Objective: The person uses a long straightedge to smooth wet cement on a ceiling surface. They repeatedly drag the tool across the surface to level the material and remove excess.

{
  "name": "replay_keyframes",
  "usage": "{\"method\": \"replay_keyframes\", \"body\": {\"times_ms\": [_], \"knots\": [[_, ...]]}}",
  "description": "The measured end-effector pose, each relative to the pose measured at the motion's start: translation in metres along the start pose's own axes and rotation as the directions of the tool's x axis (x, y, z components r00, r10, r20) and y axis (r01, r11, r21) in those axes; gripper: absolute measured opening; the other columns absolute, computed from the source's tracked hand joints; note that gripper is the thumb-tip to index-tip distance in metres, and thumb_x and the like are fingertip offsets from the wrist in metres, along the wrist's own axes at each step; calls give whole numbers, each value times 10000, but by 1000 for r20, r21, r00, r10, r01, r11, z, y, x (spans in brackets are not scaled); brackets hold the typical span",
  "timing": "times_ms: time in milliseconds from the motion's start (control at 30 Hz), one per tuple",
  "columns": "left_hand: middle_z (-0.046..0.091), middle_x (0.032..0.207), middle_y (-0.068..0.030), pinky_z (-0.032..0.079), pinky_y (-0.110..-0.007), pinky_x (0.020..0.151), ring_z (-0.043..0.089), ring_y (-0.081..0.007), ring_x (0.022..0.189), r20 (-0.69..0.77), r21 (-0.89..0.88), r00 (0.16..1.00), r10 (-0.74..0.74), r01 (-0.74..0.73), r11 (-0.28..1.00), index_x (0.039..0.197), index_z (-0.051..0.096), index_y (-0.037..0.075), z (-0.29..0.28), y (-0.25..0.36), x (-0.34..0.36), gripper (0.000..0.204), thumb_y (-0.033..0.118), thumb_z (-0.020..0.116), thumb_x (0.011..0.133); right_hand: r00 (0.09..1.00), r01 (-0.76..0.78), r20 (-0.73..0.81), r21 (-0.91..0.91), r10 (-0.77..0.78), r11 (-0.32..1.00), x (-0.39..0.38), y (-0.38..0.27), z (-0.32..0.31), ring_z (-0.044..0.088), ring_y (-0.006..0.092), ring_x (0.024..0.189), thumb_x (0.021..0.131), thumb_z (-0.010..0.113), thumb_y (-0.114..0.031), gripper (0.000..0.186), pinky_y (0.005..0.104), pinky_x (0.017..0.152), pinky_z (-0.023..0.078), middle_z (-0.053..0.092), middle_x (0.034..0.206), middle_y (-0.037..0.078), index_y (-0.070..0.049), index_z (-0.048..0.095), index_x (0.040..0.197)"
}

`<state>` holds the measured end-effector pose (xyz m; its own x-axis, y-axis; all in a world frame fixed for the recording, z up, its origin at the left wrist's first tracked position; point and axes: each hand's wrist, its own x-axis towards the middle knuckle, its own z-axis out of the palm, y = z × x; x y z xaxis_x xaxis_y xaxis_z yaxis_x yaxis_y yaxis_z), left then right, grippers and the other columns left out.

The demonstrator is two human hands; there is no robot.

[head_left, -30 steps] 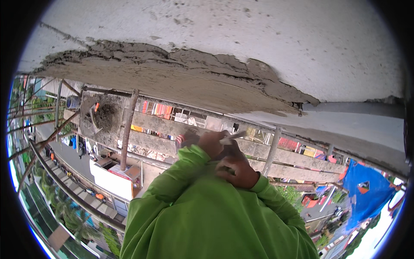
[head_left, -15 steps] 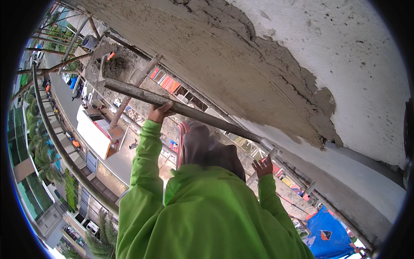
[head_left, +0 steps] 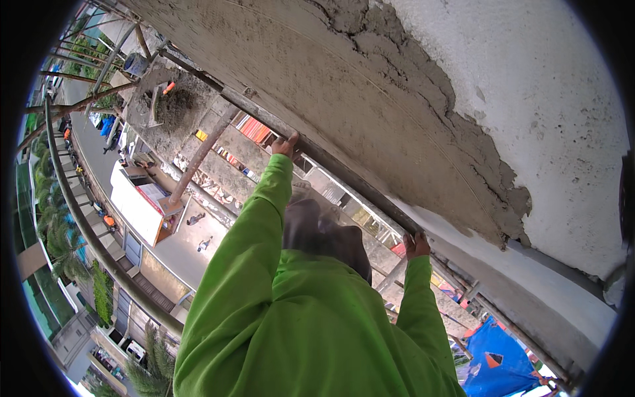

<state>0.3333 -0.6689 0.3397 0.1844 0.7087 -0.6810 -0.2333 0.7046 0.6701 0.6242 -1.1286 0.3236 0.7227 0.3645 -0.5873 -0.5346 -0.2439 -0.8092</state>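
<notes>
A long grey screed bar (head_left: 350, 190) lies along the lower edge of the plastered wall (head_left: 370, 119), running at a slant from upper left to lower right. My left hand (head_left: 286, 144) is closed around its upper part, fingers over the top. Near its lower right end my right hand (head_left: 415, 245) grips the bar, fingertips against the wall side. The wall has a band of wet grey-brown mortar with a rough, cracked edge, beside paler, pitted plaster. My green sleeves cover both arms.
Far left, a tool with an orange end (head_left: 169, 87) lies by a heap of mortar (head_left: 175, 109) on a platform, near a bucket (head_left: 136, 64). Scaffold poles (head_left: 205, 153) cross below me, and a curved-looking rail (head_left: 99, 245) runs at left. The street lies far down. A blue tarp (head_left: 499, 364) hangs lower right.
The bar has moved from out in front of the wall up against its lower edge. My left hand went right and up with it; my right hand, open before, has closed on the bar.
</notes>
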Motion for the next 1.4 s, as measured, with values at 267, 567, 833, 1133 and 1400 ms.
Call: {"method": "replay_keyframes", "body": {"times_ms": [267,567,833,1133,1400], "knots": [[494,989,-142,552,-359,665,544,-258,868,-45,185,998,-45,52,981,1045,437,-51,64,-17,-4,442,218,636,756,958,-224,-90,365,274,904,-19,-77,61,552,347,906,848,442,-78,271,423,733,501,519,1054,140,-44,404,1115],[539,950,-106,540,-376,631,557,-222,834,-108,147,994,33,-17,989,1003,494,-9,55,-21,-27,342,221,606,777,935,-351,122,153,334,924,-11,-101,45,573,305,893,830,471,-77,283,423,728,490,540,1017,118,-68,411,1106],[589,871,-118,532,-409,583,594,-269,695,-204,50,962,182,-176,983,966,531,-28,20,-85,-61,319,191,615,750,898,-404,214,57,384,913,-22,-126,17,581,296,875,817,503,-96,268,433,746,468,541,990,68,-101,433,1076],[592,792,-137,532,-348,506,605,-235,662,-405,185,880,248,-187,965,942,505,-35,41,-102,-132,273,110,617,740,871,-418,294,25,393,908,-29,-137,-5,585,269,820,816,517,-101,266,392,726,477,551,1003,90,-78,458,1074],[585,790,-90,513,-380,538,602,-224,660,-433,117,875,216,-183,976,919,495,12,31,-124,-141,227,129,601,756,865,-374,365,16,343,927,-34,-151,-8,544,259,921,828,474,-52,280,416,753,487,522,1070,91,-67,446,1105]]}}
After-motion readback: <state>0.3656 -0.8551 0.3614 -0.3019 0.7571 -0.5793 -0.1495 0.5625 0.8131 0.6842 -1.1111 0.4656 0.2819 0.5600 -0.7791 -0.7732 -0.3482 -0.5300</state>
